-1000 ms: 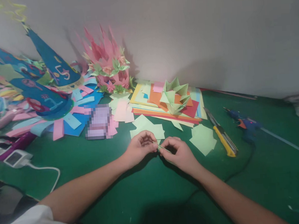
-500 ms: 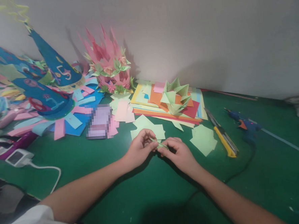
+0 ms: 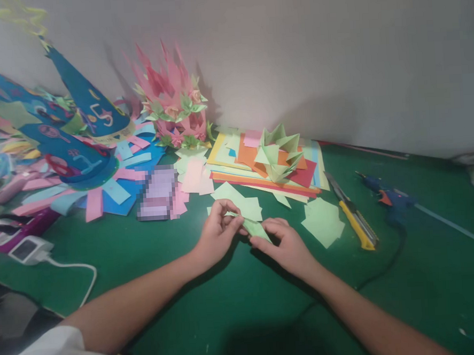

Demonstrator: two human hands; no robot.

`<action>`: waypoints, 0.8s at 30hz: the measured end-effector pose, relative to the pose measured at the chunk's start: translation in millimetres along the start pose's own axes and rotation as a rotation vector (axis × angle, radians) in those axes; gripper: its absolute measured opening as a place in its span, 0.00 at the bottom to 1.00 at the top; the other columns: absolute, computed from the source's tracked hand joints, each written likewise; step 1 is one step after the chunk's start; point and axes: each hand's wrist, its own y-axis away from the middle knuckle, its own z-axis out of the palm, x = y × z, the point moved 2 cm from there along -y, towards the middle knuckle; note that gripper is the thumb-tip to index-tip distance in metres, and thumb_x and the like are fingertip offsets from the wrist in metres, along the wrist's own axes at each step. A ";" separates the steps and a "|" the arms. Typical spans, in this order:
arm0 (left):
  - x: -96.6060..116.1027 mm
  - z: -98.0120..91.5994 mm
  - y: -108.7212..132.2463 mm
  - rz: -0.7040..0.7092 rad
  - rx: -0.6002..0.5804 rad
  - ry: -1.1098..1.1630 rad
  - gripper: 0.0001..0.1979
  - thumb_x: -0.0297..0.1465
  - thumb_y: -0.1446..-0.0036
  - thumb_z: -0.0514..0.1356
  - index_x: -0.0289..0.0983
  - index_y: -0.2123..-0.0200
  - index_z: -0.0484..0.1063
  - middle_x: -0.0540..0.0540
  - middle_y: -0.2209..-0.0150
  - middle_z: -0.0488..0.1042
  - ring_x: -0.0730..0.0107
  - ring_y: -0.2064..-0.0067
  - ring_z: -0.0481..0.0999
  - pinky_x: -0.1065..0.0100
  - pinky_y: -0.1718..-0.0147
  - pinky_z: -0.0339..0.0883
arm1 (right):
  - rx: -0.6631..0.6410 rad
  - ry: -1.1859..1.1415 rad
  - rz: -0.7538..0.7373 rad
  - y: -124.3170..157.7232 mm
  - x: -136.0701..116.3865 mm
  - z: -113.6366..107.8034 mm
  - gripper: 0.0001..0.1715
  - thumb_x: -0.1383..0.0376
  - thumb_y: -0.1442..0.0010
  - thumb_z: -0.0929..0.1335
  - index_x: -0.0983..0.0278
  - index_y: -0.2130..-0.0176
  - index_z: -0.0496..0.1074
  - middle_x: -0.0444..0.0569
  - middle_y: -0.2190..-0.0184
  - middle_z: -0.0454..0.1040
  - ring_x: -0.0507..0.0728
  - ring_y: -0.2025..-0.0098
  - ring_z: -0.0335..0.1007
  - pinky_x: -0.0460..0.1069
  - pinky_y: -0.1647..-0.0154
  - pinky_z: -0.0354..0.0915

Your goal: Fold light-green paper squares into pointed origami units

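A small folded piece of light green paper (image 3: 256,230) is held between my two hands, above the green tabletop. My left hand (image 3: 220,229) pinches its left end between thumb and fingers. On the other end, the thumb and fingers of my right hand (image 3: 283,241) are closed. Just beyond my hands lie loose light green paper sheets (image 3: 238,199), partly hidden by my left fingers. More green paper squares (image 3: 324,223) rest to the right. Farther back, a folded green paper crown (image 3: 279,153) stands on a stack of coloured paper (image 3: 223,151).
A utility knife (image 3: 354,218) with a yellow handle and a blue glue gun (image 3: 386,192) with its cord lie at right. Leftward are a pixelated phone-like object (image 3: 157,193), blue cone hats (image 3: 83,93), a pink paper crown (image 3: 172,101) and a white charger (image 3: 30,249) with a cable.
The green paper has turned so more of its flat face shows between my hands. My left hand has shifted slightly left and up; my right hand has hardly moved.
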 end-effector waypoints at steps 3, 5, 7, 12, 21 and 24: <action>2.0 0.5 -0.8 -0.004 0.017 0.016 0.16 0.37 0.45 0.62 0.38 0.65 0.56 0.55 0.65 0.62 0.82 0.73 0.75 0.77 0.73 0.69 | 0.000 -0.007 0.007 0.4 -0.7 -1.2 0.16 0.57 0.42 0.64 0.62 0.77 0.67 0.44 0.78 0.65 0.56 0.69 0.62 0.51 0.62 0.59; 2.2 0.8 -1.0 -0.023 0.027 0.024 0.17 0.38 0.47 0.63 0.38 0.65 0.56 0.55 0.65 0.62 0.81 0.73 0.76 0.77 0.73 0.69 | 0.002 -0.020 0.024 0.5 -0.2 -1.7 0.15 0.58 0.43 0.64 0.62 0.77 0.67 0.45 0.77 0.66 0.57 0.67 0.63 0.51 0.62 0.59; 2.1 1.0 -1.0 -0.044 0.038 0.043 0.19 0.38 0.48 0.64 0.38 0.65 0.55 0.55 0.65 0.62 0.80 0.74 0.76 0.77 0.73 0.70 | 0.000 -0.030 0.037 0.6 0.7 -2.0 0.15 0.58 0.43 0.64 0.62 0.77 0.67 0.46 0.77 0.67 0.57 0.66 0.63 0.51 0.62 0.60; 3.7 2.3 -1.2 -0.035 0.047 0.082 0.21 0.38 0.50 0.66 0.38 0.65 0.55 0.56 0.66 0.62 0.82 0.76 0.75 0.77 0.75 0.70 | -0.035 -0.052 0.032 0.3 0.3 -3.0 0.15 0.57 0.43 0.64 0.62 0.77 0.68 0.46 0.77 0.68 0.57 0.66 0.63 0.51 0.62 0.59; 3.1 3.6 -1.6 -0.073 0.110 0.182 0.23 0.36 0.55 0.69 0.38 0.64 0.57 0.58 0.70 0.63 0.81 0.77 0.73 0.77 0.77 0.70 | -0.104 -0.151 0.015 -1.1 -2.2 -8.2 0.15 0.58 0.43 0.65 0.62 0.77 0.70 0.45 0.78 0.70 0.56 0.67 0.64 0.51 0.63 0.60; 0.1 3.4 -2.1 -0.165 0.108 0.248 0.26 0.36 0.57 0.70 0.38 0.62 0.57 0.58 0.73 0.65 0.80 0.76 0.74 0.77 0.76 0.70 | -0.105 -0.158 0.016 -0.7 -0.3 -8.7 0.16 0.58 0.43 0.65 0.62 0.77 0.70 0.45 0.78 0.70 0.57 0.67 0.64 0.51 0.64 0.61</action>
